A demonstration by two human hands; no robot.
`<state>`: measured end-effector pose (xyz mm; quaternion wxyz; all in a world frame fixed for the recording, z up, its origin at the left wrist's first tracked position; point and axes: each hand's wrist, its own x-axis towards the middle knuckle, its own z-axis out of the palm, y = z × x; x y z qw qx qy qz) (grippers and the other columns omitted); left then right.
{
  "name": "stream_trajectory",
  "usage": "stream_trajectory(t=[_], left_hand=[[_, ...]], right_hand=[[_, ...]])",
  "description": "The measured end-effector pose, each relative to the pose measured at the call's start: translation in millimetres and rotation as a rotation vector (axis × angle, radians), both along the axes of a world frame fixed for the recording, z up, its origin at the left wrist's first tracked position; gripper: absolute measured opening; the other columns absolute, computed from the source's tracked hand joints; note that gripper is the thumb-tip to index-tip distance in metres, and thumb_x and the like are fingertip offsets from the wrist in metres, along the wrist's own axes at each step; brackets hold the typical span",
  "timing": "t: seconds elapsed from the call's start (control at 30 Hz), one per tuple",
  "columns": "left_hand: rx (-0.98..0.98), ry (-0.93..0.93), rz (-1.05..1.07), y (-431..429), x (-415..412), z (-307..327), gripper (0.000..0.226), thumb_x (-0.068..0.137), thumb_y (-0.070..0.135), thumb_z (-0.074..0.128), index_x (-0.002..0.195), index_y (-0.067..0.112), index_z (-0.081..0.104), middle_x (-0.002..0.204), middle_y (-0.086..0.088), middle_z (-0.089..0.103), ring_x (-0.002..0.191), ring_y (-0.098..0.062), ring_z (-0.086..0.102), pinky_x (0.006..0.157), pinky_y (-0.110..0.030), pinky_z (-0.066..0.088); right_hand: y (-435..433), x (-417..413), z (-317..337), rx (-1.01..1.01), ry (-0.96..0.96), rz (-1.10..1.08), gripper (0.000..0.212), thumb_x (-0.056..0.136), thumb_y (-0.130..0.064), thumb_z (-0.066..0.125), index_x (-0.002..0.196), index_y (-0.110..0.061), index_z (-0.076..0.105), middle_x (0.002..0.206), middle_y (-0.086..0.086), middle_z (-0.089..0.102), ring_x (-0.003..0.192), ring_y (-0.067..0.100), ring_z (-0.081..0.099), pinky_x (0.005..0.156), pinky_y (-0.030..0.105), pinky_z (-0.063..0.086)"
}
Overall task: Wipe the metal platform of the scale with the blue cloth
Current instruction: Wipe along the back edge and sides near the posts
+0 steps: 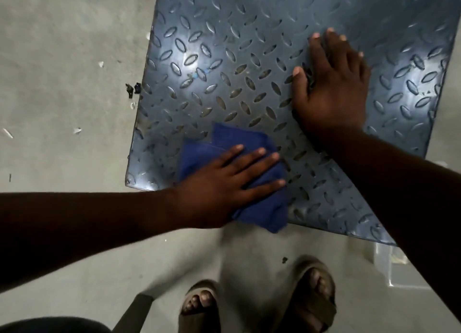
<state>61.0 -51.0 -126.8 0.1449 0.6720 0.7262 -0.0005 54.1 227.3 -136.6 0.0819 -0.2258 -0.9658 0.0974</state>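
- Left hand (224,183): fingers straight, slightly apart, pressing the blue cloth (259,213) flat onto the near corner of the metal platform (224,58).
- Right hand (334,88): fingers spread, palm flat mid-platform.
- Platform lies on the concrete floor (62,58).

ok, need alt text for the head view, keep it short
Seen from above, a person's left hand presses a blue cloth flat on the near corner of a diamond-pattern metal scale platform, while the right hand rests flat farther in. The platform sits on a grey floor with scattered debris; sandalled feet show below.
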Motion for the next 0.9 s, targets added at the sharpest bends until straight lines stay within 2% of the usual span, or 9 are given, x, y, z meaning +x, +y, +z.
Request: stream_trajectory(t=[0.1, 0.23, 0.3, 0.37, 0.5, 0.57, 0.63, 0.77, 0.9], left_hand=[[0.068, -0.048, -0.015, 54.7, 41.1, -5.5, 0.078, 0.097, 0.031, 0.042, 0.171, 0.015, 0.022, 0.178, -0.022, 0.012, 0.165, -0.04, 0.01, 0.132, -0.055, 0.0], [0.114, -0.089, -0.102, 109.3, 76.0, -7.8, 0.07, 0.097, 0.023, 0.052, 0.165, 0.012, 0.039, 0.17, -0.017, 0.037, 0.159, -0.038, 0.029, 0.132, -0.053, 0.009], [0.132, -0.114, -0.057, 101.0, 68.9, -6.2, 0.077, 0.097, 0.023, 0.063, 0.167, 0.014, 0.035, 0.174, -0.015, 0.031, 0.161, -0.036, 0.023, 0.133, -0.051, 0.006], [0.138, -0.104, -0.018, 56.9, 42.6, -6.5, 0.077, 0.101, 0.021, 0.056, 0.171, 0.015, 0.024, 0.179, -0.014, 0.016, 0.166, -0.033, 0.01, 0.134, -0.05, 0.001], [0.009, 0.11, 0.026, -86.0, -37.1, -1.9, 0.108, 0.088, 0.033, 0.066, 0.173, 0.019, 0.001, 0.18, -0.011, -0.006, 0.167, -0.03, -0.008, 0.133, -0.05, -0.001], [-0.06, 0.153, 0.048, -127.1, -65.4, 6.8, 0.106, 0.09, 0.042, 0.061, 0.173, 0.02, 0.0, 0.181, -0.012, -0.004, 0.167, -0.029, -0.008, 0.132, -0.051, 0.005], [-0.079, 0.151, 0.069, -134.7, -71.2, 9.3, 0.098, 0.094, 0.046, 0.052, 0.173, 0.02, 0.001, 0.181, -0.012, -0.002, 0.167, -0.03, -0.006, 0.132, -0.052, 0.009], [-0.068, 0.123, 0.055, -88.3, -42.4, -1.3, 0.112, 0.087, 0.039, 0.072, 0.173, 0.017, 0.003, 0.18, -0.015, -0.003, 0.166, -0.032, -0.007, 0.132, -0.051, 0.003], [0.116, 0.023, 0.003, -18.7, 6.0, -10.2, 0.071, 0.108, 0.021, 0.043, 0.173, 0.016, 0.014, 0.18, -0.015, 0.006, 0.166, -0.032, 0.002, 0.132, -0.051, 0.003]], right_hand=[[-1.0, -1.0, -0.8, 0.016, 0.012, -0.007, 0.063, 0.102, -0.052, 0.038, 0.159, -0.024, 0.039, 0.165, 0.006, 0.036, 0.153, 0.027, 0.032, 0.126, 0.049, 0.02], [-0.7, -0.5, -2.3, 0.008, 0.019, -0.011, 0.063, 0.102, -0.053, 0.038, 0.158, -0.024, 0.04, 0.165, 0.005, 0.037, 0.153, 0.027, 0.032, 0.126, 0.048, 0.02], [1.5, 0.7, -0.8, 0.01, 0.016, -0.006, 0.063, 0.102, -0.053, 0.038, 0.158, -0.024, 0.039, 0.166, 0.005, 0.036, 0.153, 0.026, 0.031, 0.126, 0.048, 0.02], [1.5, 0.7, -1.0, 0.002, 0.011, 0.005, 0.064, 0.103, -0.053, 0.037, 0.159, -0.024, 0.038, 0.166, 0.005, 0.034, 0.154, 0.026, 0.03, 0.127, 0.048, 0.02], [0.3, -0.2, -0.9, -0.01, -0.002, 0.011, 0.064, 0.104, -0.054, 0.034, 0.16, -0.024, 0.035, 0.168, 0.005, 0.031, 0.155, 0.025, 0.026, 0.128, 0.048, 0.017], [1.4, 0.6, -0.2, -0.009, -0.005, 0.006, 0.064, 0.104, -0.054, 0.033, 0.16, -0.023, 0.034, 0.168, 0.005, 0.031, 0.156, 0.025, 0.026, 0.128, 0.049, 0.016], [0.5, 0.5, 0.4, -0.011, -0.003, 0.006, 0.063, 0.104, -0.053, 0.034, 0.16, -0.023, 0.035, 0.167, 0.005, 0.032, 0.155, 0.026, 0.026, 0.128, 0.049, 0.017], [-1.2, -0.3, 0.3, -0.002, 0.004, 0.008, 0.063, 0.104, -0.052, 0.036, 0.159, -0.023, 0.035, 0.167, 0.005, 0.032, 0.155, 0.027, 0.027, 0.127, 0.05, 0.018], [-1.4, -0.9, -0.5, -0.004, 0.0, 0.004, 0.063, 0.102, -0.052, 0.037, 0.159, -0.024, 0.035, 0.167, 0.005, 0.032, 0.154, 0.028, 0.028, 0.126, 0.049, 0.019]])
